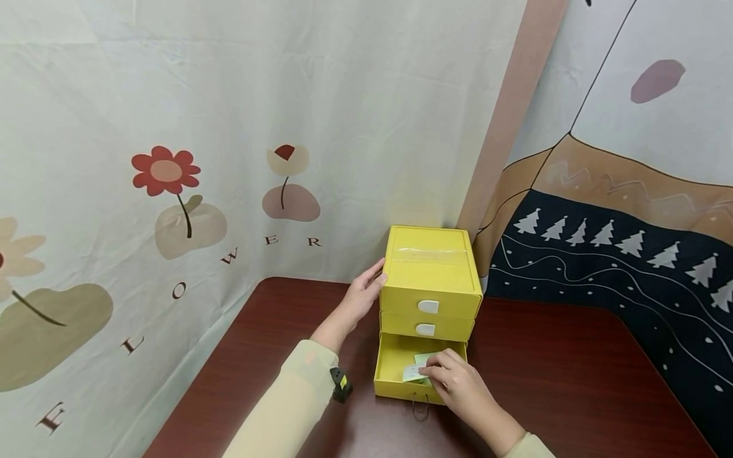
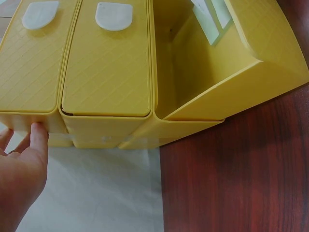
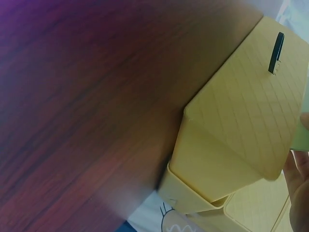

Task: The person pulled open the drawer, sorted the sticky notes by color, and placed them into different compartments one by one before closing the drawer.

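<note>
A yellow three-drawer box (image 1: pixel 429 267) stands on the table, its bottom drawer (image 1: pixel 392 362) pulled out. My left hand (image 1: pixel 361 296) touches the upper left side of the box with extended fingers; the left wrist view shows the fingertips (image 2: pixel 38 130) against its side wall. Over the open drawer, my right hand (image 1: pixel 460 381) pinches a small pale paper slip (image 1: pixel 411 373) between thumb and fingers. Another light green slip (image 1: pixel 422 357) lies behind it, partly covered by the hand. In the right wrist view, a green slip (image 3: pixel 301 133) shows at the drawer's rim beside the fingers.
Two upper drawers with white tabs (image 1: pixel 427 306) are closed. A dark loop handle (image 3: pixel 276 53) sticks out from the bottom drawer's front. The dark red wooden table (image 1: pixel 550 375) surrounds the box. Behind stands a printed curtain (image 1: pixel 343 127) with flowers.
</note>
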`<state>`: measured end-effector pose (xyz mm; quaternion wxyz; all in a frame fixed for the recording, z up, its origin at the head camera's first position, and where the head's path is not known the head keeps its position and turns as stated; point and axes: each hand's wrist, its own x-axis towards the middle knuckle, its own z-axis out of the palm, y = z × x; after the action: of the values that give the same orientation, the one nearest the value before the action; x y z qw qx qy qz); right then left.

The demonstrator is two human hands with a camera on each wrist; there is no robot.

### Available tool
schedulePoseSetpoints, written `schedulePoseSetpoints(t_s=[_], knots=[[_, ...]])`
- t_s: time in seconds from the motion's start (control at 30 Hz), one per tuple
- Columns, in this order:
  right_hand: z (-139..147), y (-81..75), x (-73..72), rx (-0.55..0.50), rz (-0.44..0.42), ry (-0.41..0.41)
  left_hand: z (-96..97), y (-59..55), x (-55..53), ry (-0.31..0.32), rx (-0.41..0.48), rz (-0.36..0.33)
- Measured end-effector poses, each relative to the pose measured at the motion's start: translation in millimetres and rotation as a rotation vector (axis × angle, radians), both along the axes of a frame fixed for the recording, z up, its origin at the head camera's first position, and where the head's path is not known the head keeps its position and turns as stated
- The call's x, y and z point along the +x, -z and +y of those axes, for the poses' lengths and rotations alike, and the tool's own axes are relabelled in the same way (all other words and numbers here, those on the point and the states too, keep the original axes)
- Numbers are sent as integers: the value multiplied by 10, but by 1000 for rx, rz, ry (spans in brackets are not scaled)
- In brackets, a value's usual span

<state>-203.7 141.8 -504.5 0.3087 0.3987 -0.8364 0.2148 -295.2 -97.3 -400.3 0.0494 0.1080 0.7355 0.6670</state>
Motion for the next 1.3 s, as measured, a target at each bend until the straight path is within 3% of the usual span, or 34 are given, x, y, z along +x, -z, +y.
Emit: schedulePoseSetpoints(t_s=[0.37,0.83,1.17,1.3], knots=[[-76,28,-73,9,19,4,23,37,-15,-10,14,21],[-132,20,-102,89,-117,86,19,29,-21,-6,17,28],[-164,-30,-155,140,-191,76,15,34,-29,1,23,14],[-174,-34,-156,158,-184,73,16,34,-26,7,33,3]])
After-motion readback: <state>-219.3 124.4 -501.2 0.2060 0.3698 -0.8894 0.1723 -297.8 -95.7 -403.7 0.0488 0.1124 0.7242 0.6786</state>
